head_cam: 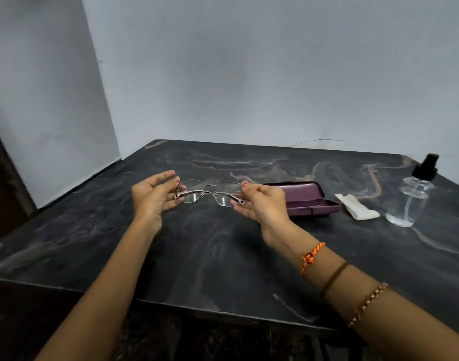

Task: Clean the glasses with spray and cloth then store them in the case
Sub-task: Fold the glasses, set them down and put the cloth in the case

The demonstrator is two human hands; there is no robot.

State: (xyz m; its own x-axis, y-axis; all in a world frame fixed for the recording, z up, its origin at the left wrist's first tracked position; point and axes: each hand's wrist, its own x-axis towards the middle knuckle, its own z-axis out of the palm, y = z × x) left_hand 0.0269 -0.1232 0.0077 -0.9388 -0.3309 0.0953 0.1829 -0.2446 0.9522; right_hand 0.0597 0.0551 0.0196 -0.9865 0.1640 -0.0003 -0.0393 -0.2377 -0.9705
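Thin metal-framed glasses (209,192) are held up above the dark marble table (223,256), lenses facing away from me. My left hand (154,195) pinches the left end of the frame, my right hand (262,201) pinches the right end. A purple glasses case (311,198) lies open just right of my right hand. A folded white cloth (356,207) lies right of the case. A clear spray bottle (412,196) with a black nozzle stands at the far right.
Grey walls rise behind and to the left of the table. The table's front edge (171,303) runs below my forearms. Bracelets circle my right wrist.
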